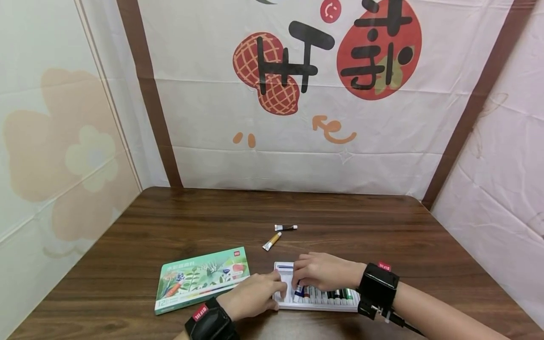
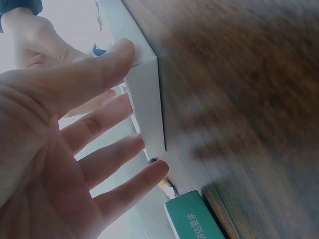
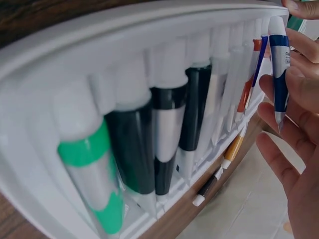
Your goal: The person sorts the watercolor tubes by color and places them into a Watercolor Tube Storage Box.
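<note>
A white plastic tray [image 1: 316,308] of paint tubes lies near the table's front edge. My right hand [image 1: 320,271] is over its left part, pinching a blue paint tube [image 3: 280,72] between thumb and fingers, white cap up in the right wrist view. Beside it in the tray stand tubes with orange-red and darker blue bands; a green tube [image 3: 92,164] and several dark ones [image 3: 132,149] fill the other end. With fairly straight fingers my left hand [image 1: 255,295] touches the tray's left end, thumb at the front corner [image 2: 142,62].
A green illustrated box [image 1: 203,278] lies left of the tray, close to the left hand. Behind the tray, a yellow-ochre tube [image 1: 272,241] and a black tube [image 1: 289,227] lie loose on the brown wooden table [image 1: 361,226]. Printed cloth [image 1: 212,165] hangs behind the table.
</note>
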A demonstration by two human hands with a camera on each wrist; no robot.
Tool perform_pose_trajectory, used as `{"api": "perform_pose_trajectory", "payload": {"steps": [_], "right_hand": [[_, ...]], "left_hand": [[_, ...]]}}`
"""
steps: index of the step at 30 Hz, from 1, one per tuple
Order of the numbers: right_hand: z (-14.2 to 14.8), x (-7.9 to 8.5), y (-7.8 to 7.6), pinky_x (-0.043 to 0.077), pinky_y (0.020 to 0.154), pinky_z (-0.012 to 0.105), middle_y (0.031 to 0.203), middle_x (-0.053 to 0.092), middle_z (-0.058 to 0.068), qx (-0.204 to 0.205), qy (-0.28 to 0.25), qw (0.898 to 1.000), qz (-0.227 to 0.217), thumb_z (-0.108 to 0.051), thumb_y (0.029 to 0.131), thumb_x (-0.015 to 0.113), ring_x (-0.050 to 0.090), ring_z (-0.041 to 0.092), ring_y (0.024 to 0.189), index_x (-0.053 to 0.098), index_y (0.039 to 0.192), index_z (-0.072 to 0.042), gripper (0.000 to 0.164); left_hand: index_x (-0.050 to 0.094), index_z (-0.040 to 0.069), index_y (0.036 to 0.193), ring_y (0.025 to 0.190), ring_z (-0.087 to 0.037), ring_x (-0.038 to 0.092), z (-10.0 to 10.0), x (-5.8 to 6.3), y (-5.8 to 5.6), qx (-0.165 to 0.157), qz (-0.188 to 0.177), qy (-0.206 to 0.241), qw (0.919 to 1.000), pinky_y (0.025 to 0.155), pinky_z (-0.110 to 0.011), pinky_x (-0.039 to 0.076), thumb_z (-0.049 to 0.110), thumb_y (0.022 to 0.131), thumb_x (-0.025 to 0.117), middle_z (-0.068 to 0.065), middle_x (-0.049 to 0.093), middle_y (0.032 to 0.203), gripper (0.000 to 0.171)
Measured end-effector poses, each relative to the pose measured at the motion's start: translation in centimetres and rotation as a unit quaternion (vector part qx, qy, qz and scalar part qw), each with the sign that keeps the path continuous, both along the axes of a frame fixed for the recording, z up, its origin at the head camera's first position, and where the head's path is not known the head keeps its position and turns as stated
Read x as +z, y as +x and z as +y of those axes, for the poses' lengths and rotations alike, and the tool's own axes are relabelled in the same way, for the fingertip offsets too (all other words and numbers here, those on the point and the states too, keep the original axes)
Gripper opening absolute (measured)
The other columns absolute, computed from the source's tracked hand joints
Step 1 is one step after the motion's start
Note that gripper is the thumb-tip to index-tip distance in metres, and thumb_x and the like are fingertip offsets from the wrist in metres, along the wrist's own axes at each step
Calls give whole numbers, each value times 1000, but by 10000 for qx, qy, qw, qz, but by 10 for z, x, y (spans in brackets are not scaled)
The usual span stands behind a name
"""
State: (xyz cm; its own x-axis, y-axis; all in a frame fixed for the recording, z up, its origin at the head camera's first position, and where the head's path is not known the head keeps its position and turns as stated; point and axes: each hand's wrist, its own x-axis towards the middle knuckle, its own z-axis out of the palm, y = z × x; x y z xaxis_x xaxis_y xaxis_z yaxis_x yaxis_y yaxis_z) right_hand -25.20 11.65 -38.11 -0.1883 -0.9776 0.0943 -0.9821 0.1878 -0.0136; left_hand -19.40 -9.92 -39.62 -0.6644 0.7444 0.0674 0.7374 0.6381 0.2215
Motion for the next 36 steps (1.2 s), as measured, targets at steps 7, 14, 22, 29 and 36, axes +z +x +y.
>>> {"api": "perform_pose_trajectory", "payload": {"steps": [7,14,22,29,36], "right_hand": [[-3,-5,-2,37,85,20,98,57,-10,-24,-20,9999,-110,-16,91,58,47,3,94,69,97,-18,13],[-8,-5,-1,39,82,21,96,59,-10,206,-98,9989,403,-18,87,64,49,5,93,71,96,-21,12],[-10,-10,0,39,80,22,96,61,-11,107,-104,9996,249,-14,87,64,52,3,92,67,96,-18,11],[-11,-8,-1,37,80,18,92,62,-14,83,-175,9995,-243,-21,88,63,50,-1,88,67,92,-19,6],[-13,-8,-1,36,77,15,90,61,-16,-1,-126,9998,-151,-25,85,66,49,-2,86,68,88,-20,6]], "left_hand": [[60,19,85,64,-2,45,0,-1,0,56,-12,-17,10000,57,-19,38,19,78,73,9,49,86,15],[63,17,92,67,-2,48,-1,0,0,45,99,-77,9999,57,-19,39,20,78,73,8,50,88,18],[63,16,93,67,-2,48,-1,0,1,-34,177,-14,9998,56,-19,39,21,78,73,7,49,88,19],[62,16,92,65,-2,47,-1,0,1,-41,175,-7,9998,56,-18,38,20,77,74,8,49,86,19],[62,16,93,67,-2,48,0,0,0,-88,130,-30,9999,57,-19,39,20,78,73,7,49,87,19]]}}
